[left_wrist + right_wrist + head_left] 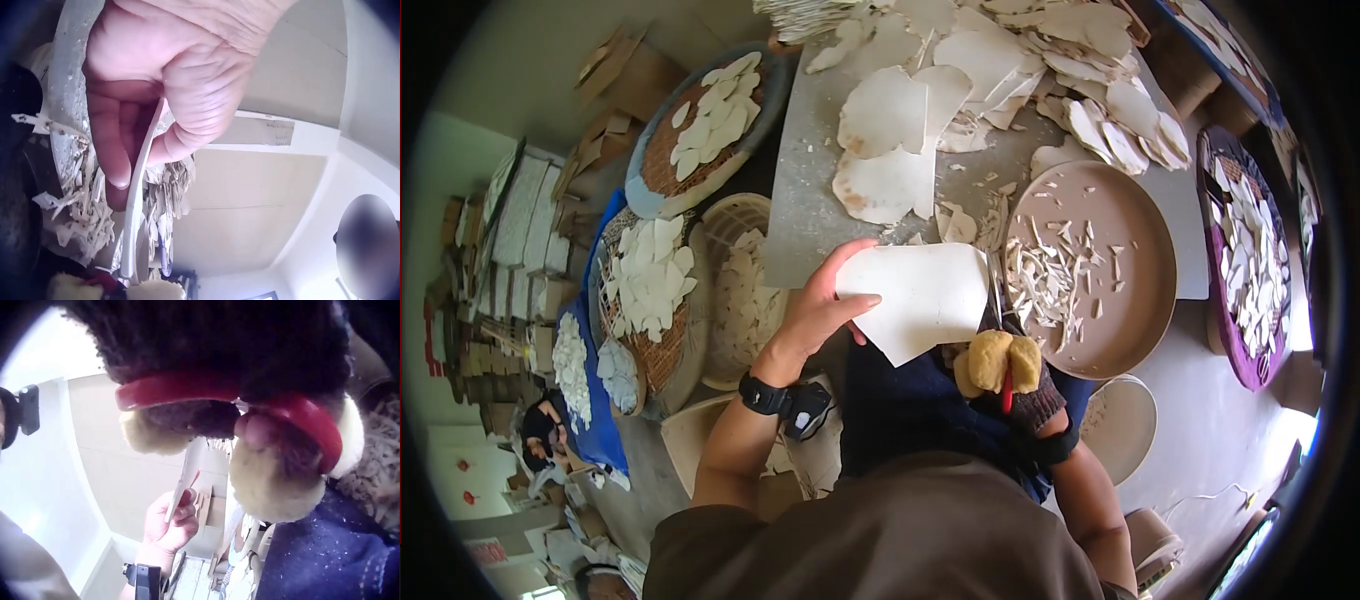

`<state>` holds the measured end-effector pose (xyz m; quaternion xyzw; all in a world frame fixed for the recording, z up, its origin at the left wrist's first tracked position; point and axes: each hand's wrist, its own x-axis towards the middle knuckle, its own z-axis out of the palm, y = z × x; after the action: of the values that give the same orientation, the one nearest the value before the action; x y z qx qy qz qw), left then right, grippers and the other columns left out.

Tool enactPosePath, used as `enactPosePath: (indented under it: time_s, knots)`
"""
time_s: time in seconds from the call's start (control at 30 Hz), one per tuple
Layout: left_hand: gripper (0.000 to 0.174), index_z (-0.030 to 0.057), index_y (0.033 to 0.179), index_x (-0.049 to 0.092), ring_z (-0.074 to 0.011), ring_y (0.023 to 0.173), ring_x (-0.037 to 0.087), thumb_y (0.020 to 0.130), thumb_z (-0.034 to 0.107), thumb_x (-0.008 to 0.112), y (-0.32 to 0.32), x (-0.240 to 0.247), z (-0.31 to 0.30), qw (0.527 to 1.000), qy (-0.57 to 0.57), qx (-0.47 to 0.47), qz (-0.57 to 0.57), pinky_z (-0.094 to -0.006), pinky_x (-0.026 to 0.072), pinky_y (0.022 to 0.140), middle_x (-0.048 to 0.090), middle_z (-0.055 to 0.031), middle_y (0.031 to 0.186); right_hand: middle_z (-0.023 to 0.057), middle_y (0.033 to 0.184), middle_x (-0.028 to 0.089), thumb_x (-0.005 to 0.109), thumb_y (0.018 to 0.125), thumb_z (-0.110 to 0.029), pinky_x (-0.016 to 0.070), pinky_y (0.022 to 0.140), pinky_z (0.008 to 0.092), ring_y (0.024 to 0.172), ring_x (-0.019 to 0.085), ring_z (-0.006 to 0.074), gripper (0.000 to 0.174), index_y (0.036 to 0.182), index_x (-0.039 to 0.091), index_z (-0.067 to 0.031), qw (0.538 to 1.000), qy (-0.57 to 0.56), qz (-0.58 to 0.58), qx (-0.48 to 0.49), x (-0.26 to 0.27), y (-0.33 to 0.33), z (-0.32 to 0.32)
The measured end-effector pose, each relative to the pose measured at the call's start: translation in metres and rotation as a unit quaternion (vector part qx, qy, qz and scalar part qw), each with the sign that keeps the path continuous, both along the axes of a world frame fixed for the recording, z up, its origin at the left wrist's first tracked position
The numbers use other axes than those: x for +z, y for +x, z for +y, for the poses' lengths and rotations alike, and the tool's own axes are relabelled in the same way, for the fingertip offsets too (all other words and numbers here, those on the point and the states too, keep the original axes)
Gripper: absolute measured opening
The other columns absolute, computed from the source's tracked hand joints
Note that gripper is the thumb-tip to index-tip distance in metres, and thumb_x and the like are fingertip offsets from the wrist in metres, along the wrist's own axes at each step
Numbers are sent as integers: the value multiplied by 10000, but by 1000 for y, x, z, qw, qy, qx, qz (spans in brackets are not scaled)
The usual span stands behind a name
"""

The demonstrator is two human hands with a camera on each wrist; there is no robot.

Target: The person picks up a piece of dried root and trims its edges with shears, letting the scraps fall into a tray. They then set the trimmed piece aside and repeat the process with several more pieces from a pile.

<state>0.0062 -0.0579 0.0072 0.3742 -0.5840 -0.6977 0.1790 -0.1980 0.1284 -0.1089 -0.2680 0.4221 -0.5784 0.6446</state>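
My left hand pinches a stiff, flat white slice between thumb and fingers at its left edge. The left wrist view shows that slice edge-on, thin and slightly curved. On my right hand is a dark knit glove with fluffy yellow padding over the fingers. It grips scissors with red handles, the fingers through the loops. The narrow scissor blades lie along the slice's right edge, partly hidden by it.
A round brown tray with white trimmings sits right of the slice. Several larger slices lie on the grey table. Baskets of pieces stand left, including a pale plastic basket; a purple-rimmed basket is at right.
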Motion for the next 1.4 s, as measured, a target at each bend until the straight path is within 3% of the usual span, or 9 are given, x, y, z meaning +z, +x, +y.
enactPosePath:
  time_s: [0.27,0.4,0.57,1.0,1.07,1.17,1.27,1.3,1.4]
  knots:
    - [487,50,1277,437,-136,751,604,813,90,578,34,6,-63,991,-109,-64,-47,-243,521,579,588,-99,990,99,961,628,582,865,-195,492,818,322,915,618,202,269,1066,549,-20,970,-25,233,65,31,-10,21]
    - [319,-16,1162,516,-202,915,609,859,84,534,66,11,-131,927,-166,320,103,-283,478,831,608,-138,1013,102,963,615,548,882,-152,492,833,335,931,608,209,198,1037,547,-29,979,-30,197,41,18,-6,22]
    - [243,-29,1024,605,-144,870,605,852,143,595,-5,7,-88,974,-202,101,-11,-261,471,808,646,-89,925,74,995,606,605,807,-56,485,832,319,926,595,175,272,1070,537,-40,997,-16,-74,14,17,8,13]
    - [265,34,937,598,-188,714,592,727,160,699,-132,-85,-41,861,-459,-25,-216,-297,484,630,569,-77,816,30,948,611,594,818,-53,477,775,277,880,576,114,211,1029,588,-53,965,-66,247,63,37,12,10]
    - [237,30,948,580,-175,668,603,747,110,678,-130,-86,-52,933,-314,-20,-173,-274,496,585,572,-82,820,30,936,610,580,825,-48,476,769,274,877,575,113,206,1031,586,-59,954,-94,277,66,46,9,9]
    - [228,10,998,553,-162,622,615,788,48,632,-116,-75,-56,990,-128,56,-31,-245,510,536,572,-86,802,43,960,601,556,847,-47,483,794,287,898,581,131,225,1072,558,-49,980,-24,191,56,28,10,13]
    - [246,-41,1061,524,-213,721,650,832,27,584,-92,-63,-51,992,3,122,38,-270,540,619,612,-129,845,92,928,603,527,885,-162,477,823,335,902,597,218,188,1022,533,-34,989,23,-140,-30,30,13,9]
    - [251,-46,1065,523,-223,741,652,833,29,584,-83,-63,-46,987,58,134,64,-278,542,640,621,-139,872,95,985,600,404,953,-159,463,886,349,946,585,212,214,1052,517,-6,910,36,-412,-38,15,13,5]
    - [252,-47,1064,523,-242,787,654,834,34,587,-68,-65,-21,972,106,176,110,-295,541,684,632,-154,917,111,1022,600,348,974,-203,457,895,363,953,582,214,283,1052,517,11,904,74,-420,-39,-11,19,1]
